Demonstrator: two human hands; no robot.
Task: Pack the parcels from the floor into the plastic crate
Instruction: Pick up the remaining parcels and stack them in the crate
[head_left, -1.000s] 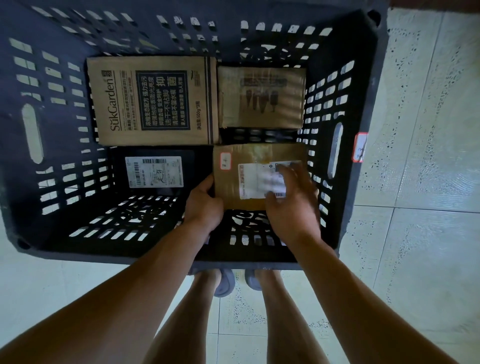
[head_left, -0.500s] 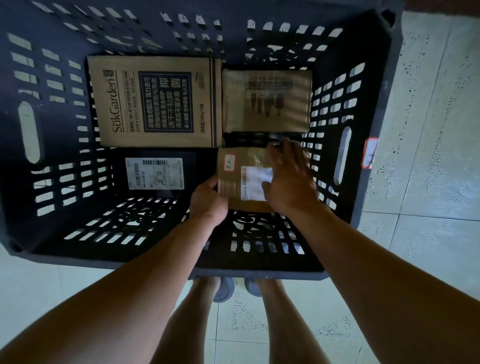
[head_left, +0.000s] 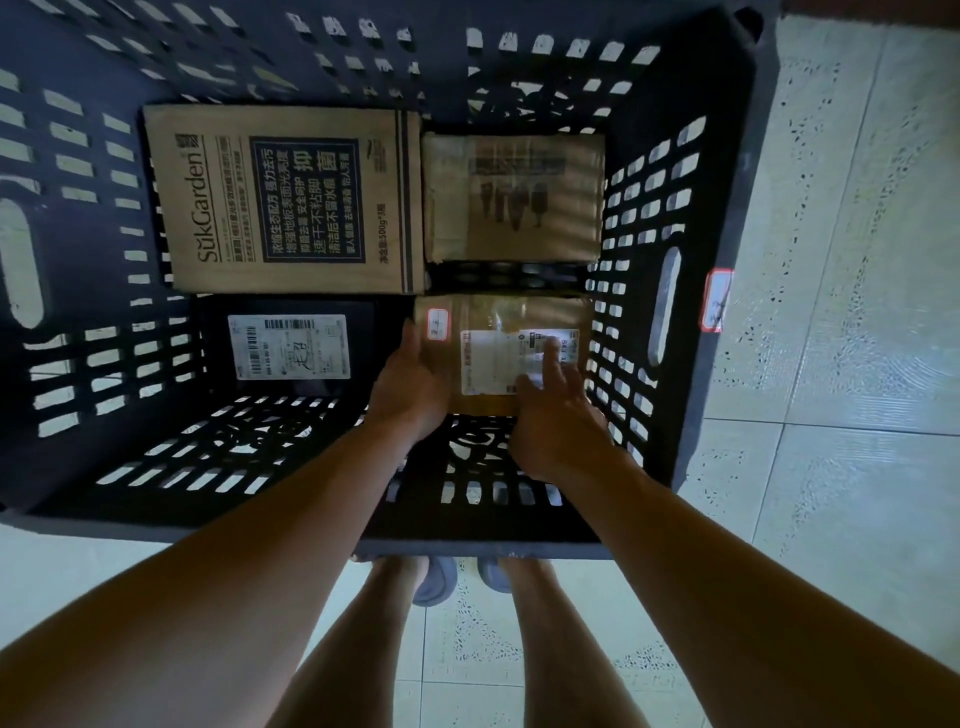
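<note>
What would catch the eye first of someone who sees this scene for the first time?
Two bare arms reach down into a dark slotted plastic crate, where the left hand holds the left edge of a brown parcel and the right hand lies flat on its white label, at the near right. Behind, at the far left, the large SukGarden box stands out with its bold print.

a pale tiled floor (head_left: 857, 467) with dark speckles and thin grout lines fills the right side and the bottom, brightest along the right. two bare legs (head_left: 561, 649) stand on it at the bottom middle, the feet in grey slippers (head_left: 436, 579) set close together. a dark brown strip (head_left: 872, 6) runs along the top edge at the right corner.
</note>
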